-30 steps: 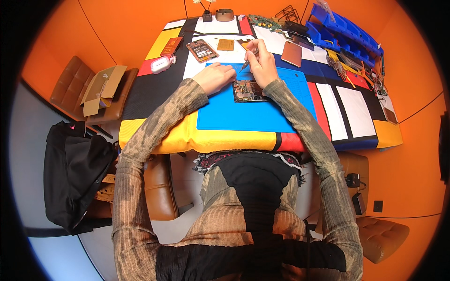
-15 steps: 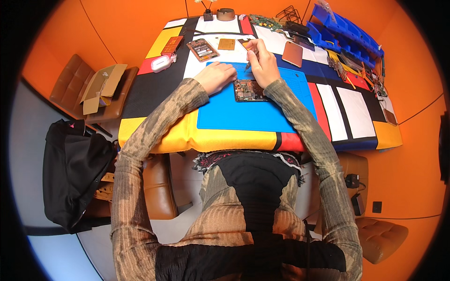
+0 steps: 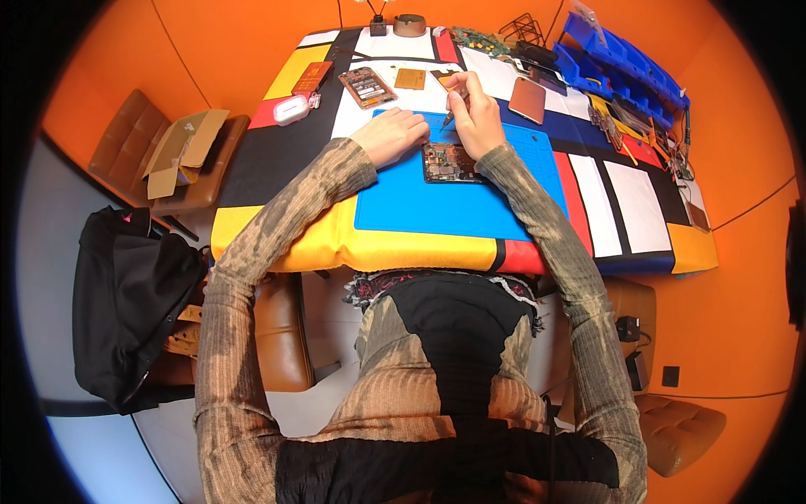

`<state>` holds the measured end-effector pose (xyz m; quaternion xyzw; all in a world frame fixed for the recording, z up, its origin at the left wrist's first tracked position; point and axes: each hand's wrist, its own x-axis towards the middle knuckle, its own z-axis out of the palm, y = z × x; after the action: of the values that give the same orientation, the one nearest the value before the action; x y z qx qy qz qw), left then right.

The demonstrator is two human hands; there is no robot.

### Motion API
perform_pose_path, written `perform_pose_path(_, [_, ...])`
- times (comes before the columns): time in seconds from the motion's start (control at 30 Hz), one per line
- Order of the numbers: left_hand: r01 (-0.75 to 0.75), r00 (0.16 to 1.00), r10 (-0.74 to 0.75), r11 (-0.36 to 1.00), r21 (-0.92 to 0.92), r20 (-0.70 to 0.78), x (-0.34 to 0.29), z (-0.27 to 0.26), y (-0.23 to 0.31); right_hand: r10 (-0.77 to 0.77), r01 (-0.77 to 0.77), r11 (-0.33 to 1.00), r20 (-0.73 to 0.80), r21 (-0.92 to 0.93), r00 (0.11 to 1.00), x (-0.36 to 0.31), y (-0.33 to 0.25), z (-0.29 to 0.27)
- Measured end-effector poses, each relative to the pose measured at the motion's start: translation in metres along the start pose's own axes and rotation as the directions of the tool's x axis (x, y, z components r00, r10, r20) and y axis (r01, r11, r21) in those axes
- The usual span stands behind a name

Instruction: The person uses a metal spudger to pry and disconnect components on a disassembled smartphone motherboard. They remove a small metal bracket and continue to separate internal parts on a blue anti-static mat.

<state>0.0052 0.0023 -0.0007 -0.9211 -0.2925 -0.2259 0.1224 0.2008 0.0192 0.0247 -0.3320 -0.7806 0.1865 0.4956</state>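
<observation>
An opened phone body (image 3: 450, 165) with bare circuit boards lies on a blue work mat (image 3: 403, 206). My right hand (image 3: 477, 119) is above its far edge, pinching a slim dark pointed tool (image 3: 447, 123); its exact kind is too small to tell. The tool's tip points down at the mat, beyond the phone body. My left hand (image 3: 393, 137) rests on the mat by the far left corner of the phone body. Its fingers are curled together, and whatever they hold, if anything, is hidden.
Beyond the mat lie another opened phone (image 3: 367, 87), a gold-brown flat piece (image 3: 410, 79) and a white earbud case (image 3: 291, 110). A brown phone-shaped panel (image 3: 527, 101) lies right of my hands. Blue bins (image 3: 625, 71) and several hand tools (image 3: 617, 126) crowd the far right.
My right hand and the pointed tool have shifted very slightly. My left hand stays by the phone body, and the view has moved a little.
</observation>
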Motion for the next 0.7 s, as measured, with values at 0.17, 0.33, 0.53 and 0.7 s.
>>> perform_pose_path(0.17, [0.174,0.984,-0.177,0.948,-0.268,0.012,-0.004,0.005,0.0,-0.052,0.057,0.99,-0.046,0.126,0.998,0.0,0.003,0.005])
perform_pose_path(0.33, [0.238,0.969,-0.243,0.882,-0.406,0.041,-0.005,0.012,-0.008,-0.018,0.02,0.97,-0.013,0.242,1.0,-0.002,0.004,0.007])
perform_pose_path(0.53, [0.316,0.947,-0.29,0.763,-0.563,0.137,-0.006,0.017,-0.017,-0.035,0.028,0.967,0.025,0.253,0.999,-0.003,0.002,0.009])
perform_pose_path(0.7, [0.31,0.949,-0.281,0.759,-0.573,0.14,-0.006,0.019,-0.019,0.022,-0.043,0.974,0.098,0.223,0.995,-0.004,-0.003,0.006])
